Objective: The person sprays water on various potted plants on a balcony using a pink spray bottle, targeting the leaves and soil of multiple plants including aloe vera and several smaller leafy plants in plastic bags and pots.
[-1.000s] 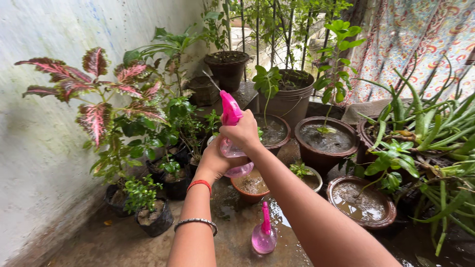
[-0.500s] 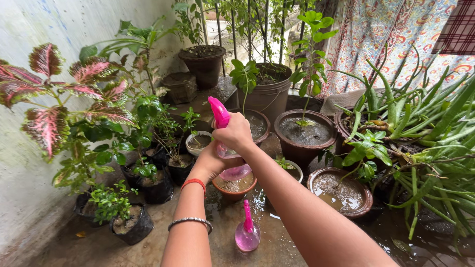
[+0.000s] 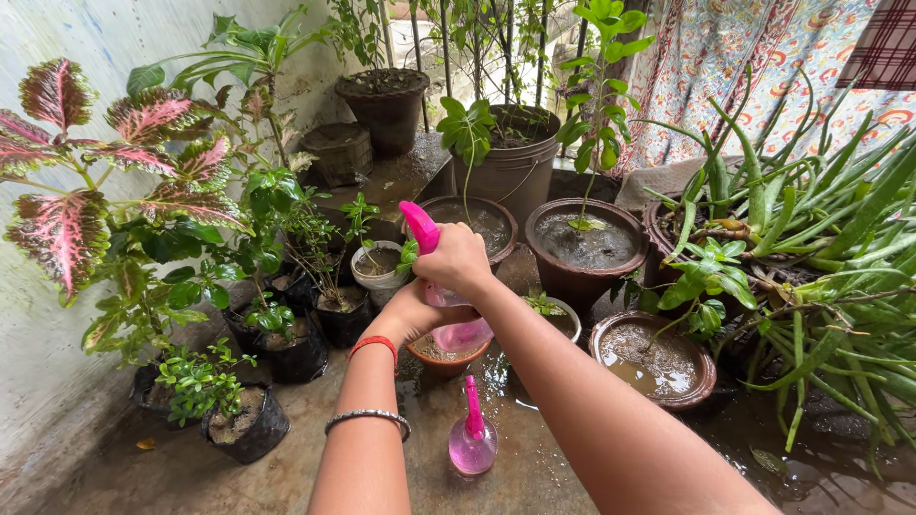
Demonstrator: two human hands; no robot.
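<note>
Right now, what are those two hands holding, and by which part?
Both hold one pink spray bottle: the right hand wraps its neck below the pink trigger head, the left hand cups the clear body from below.

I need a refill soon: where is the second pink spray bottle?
The second pink spray bottle stands on the wet floor between the forearms, just before the small terracotta pot.

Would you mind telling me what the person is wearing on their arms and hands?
Both forearms are bare, with no sleeves and no gloves. The left wrist carries a red band, and further up that forearm sits a thin silver-coloured bangle. The right arm shows nothing worn.
</note>
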